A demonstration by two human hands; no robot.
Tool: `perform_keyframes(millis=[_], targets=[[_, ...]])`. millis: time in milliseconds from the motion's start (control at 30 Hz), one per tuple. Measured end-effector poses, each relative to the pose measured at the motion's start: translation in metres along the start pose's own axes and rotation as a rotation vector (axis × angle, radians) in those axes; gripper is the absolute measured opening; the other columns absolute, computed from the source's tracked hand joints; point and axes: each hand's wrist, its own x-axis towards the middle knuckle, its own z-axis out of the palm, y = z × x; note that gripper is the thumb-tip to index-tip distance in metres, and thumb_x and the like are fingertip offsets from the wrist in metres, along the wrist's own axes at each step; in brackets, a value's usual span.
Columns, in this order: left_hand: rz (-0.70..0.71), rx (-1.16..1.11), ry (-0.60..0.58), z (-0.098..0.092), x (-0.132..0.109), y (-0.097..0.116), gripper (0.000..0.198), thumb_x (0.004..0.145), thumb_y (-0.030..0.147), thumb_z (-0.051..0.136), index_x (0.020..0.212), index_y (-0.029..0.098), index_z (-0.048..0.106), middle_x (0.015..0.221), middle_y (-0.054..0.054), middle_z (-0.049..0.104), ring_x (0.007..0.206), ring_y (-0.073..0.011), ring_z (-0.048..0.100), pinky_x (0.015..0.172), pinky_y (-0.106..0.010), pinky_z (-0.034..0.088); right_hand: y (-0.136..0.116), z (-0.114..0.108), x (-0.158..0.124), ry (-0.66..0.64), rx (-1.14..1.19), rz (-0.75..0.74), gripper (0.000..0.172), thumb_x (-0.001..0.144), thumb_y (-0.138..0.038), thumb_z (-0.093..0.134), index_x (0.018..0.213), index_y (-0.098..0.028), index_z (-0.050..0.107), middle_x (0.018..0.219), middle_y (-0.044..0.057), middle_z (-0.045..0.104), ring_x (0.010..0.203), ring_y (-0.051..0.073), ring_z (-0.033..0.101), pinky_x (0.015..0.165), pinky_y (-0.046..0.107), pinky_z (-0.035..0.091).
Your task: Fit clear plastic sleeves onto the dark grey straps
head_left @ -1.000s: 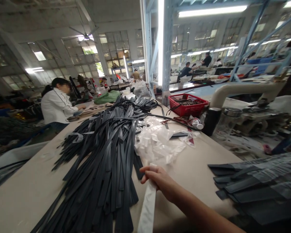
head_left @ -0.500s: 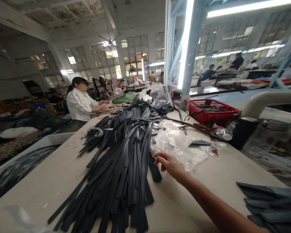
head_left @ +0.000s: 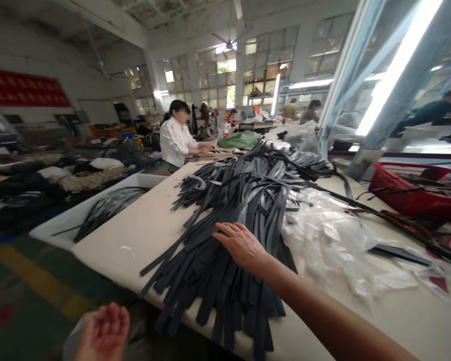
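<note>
Because the right hand [head_left: 242,244] is laid flat, fingers spread, on the heap of dark straps [head_left: 233,225] that fills the middle of the frame, with many ends hanging past the near edge of the worktop [head_left: 135,240], a careless drag is likely to pull loose straps off toward the floor [head_left: 26,286] at lower left. The left hand [head_left: 104,333], held open and empty at the bottom of the frame below the worktop edge, is kept clear of them. The clear plastic bags [head_left: 334,240] just right of the heap could be swept along too.
</note>
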Motion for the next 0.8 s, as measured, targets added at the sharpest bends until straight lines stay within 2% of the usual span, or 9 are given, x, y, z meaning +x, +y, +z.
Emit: perform_keyframes(millis=[67, 133, 200, 333, 433, 500, 567, 667, 800], targets=[[-0.113, -0.122, 0.077, -0.001, -0.003, -0.013, 0.029, 0.097, 0.026, 0.047, 0.072, 0.018, 0.06, 0.071, 0.004, 0.066, 0.068, -0.0111, 0.066, 0.067, -0.027, 0.057, 0.0, 0.001, 0.014, -0.059, -0.026, -0.082, 0.037, 0.089, -0.008, 0.049, 0.119, -0.024, 0.064, 0.135, 0.009, 0.059, 0.127, 0.026, 0.049, 0.111, 0.047, 0.025], [-0.15, -0.197, 0.041, 0.001, -0.011, -0.022, 0.028, 0.097, 0.024, 0.045, 0.077, 0.018, 0.063, 0.075, 0.004, 0.07, 0.073, -0.0117, 0.068, 0.069, -0.027, 0.058, 0.004, 0.002, 0.024, -0.102, -0.035, -0.129, 0.032, 0.087, -0.007, 0.05, 0.107, -0.023, 0.068, 0.115, 0.009, 0.07, 0.113, 0.026, 0.059, 0.11, 0.05, 0.024], [-0.145, -0.228, -0.005, 0.003, -0.02, -0.026, 0.026, 0.097, 0.02, 0.045, 0.082, 0.019, 0.065, 0.079, 0.003, 0.072, 0.077, -0.0121, 0.07, 0.07, -0.028, 0.058, 0.012, 0.003, 0.03, -0.122, -0.032, -0.158, 0.028, 0.085, -0.006, 0.051, 0.097, -0.023, 0.069, 0.098, 0.007, 0.073, 0.1, 0.025, 0.065, 0.107, 0.051, 0.027], [-0.152, -0.268, -0.01, 0.005, -0.031, -0.031, 0.02, 0.095, 0.018, 0.05, 0.084, 0.018, 0.067, 0.081, 0.002, 0.073, 0.077, -0.0128, 0.071, 0.069, -0.027, 0.058, 0.015, 0.007, 0.029, -0.087, 0.005, -0.194, 0.023, 0.092, -0.015, 0.047, 0.1, -0.024, 0.067, 0.098, 0.005, 0.073, 0.097, 0.022, 0.066, 0.103, 0.043, 0.034], [-0.194, -0.286, -0.003, 0.003, -0.035, -0.04, 0.018, 0.094, 0.018, 0.052, 0.084, 0.017, 0.067, 0.081, 0.0, 0.074, 0.076, -0.0131, 0.071, 0.068, -0.026, 0.059, -0.008, 0.006, 0.015, -0.017, 0.048, -0.199, 0.024, 0.099, -0.026, 0.041, 0.098, -0.022, 0.065, 0.093, 0.006, 0.072, 0.089, 0.021, 0.065, 0.086, 0.033, 0.045], [-0.209, -0.284, 0.007, 0.002, -0.037, -0.047, 0.018, 0.094, 0.017, 0.052, 0.084, 0.017, 0.067, 0.081, -0.001, 0.074, 0.075, -0.013, 0.071, 0.066, -0.025, 0.06, -0.032, 0.004, 0.003, 0.009, 0.078, -0.217, 0.031, 0.101, -0.03, 0.037, 0.086, -0.021, 0.063, 0.079, 0.005, 0.069, 0.075, 0.019, 0.063, 0.071, 0.029, 0.044], [-0.209, -0.27, 0.005, 0.002, -0.041, -0.052, 0.018, 0.094, 0.016, 0.052, 0.085, 0.017, 0.067, 0.083, -0.001, 0.074, 0.075, -0.013, 0.072, 0.064, -0.024, 0.06, -0.056, 0.005, -0.005, 0.02, 0.096, -0.263, 0.038, 0.102, -0.032, 0.035, 0.076, -0.021, 0.059, 0.068, 0.002, 0.063, 0.064, 0.017, 0.059, 0.063, 0.028, 0.039], [-0.216, -0.248, -0.012, 0.003, -0.048, -0.056, 0.016, 0.093, 0.017, 0.053, 0.088, 0.017, 0.067, 0.087, -0.002, 0.075, 0.077, -0.0139, 0.072, 0.064, -0.024, 0.061, -0.083, 0.014, -0.01, 0.024, 0.101, -0.338, 0.039, 0.103, -0.03, 0.035, 0.071, -0.02, 0.056, 0.064, 0.0, 0.061, 0.06, 0.015, 0.055, 0.062, 0.027, 0.035], [-0.244, -0.24, -0.035, 0.007, -0.056, -0.061, 0.017, 0.093, 0.017, 0.053, 0.086, 0.017, 0.068, 0.087, -0.004, 0.076, 0.081, -0.0166, 0.072, 0.068, -0.029, 0.062, -0.096, 0.028, -0.007, 0.027, 0.092, -0.38, 0.037, 0.102, -0.026, 0.036, 0.071, -0.02, 0.055, 0.065, 0.0, 0.061, 0.059, 0.015, 0.054, 0.064, 0.029, 0.031]])
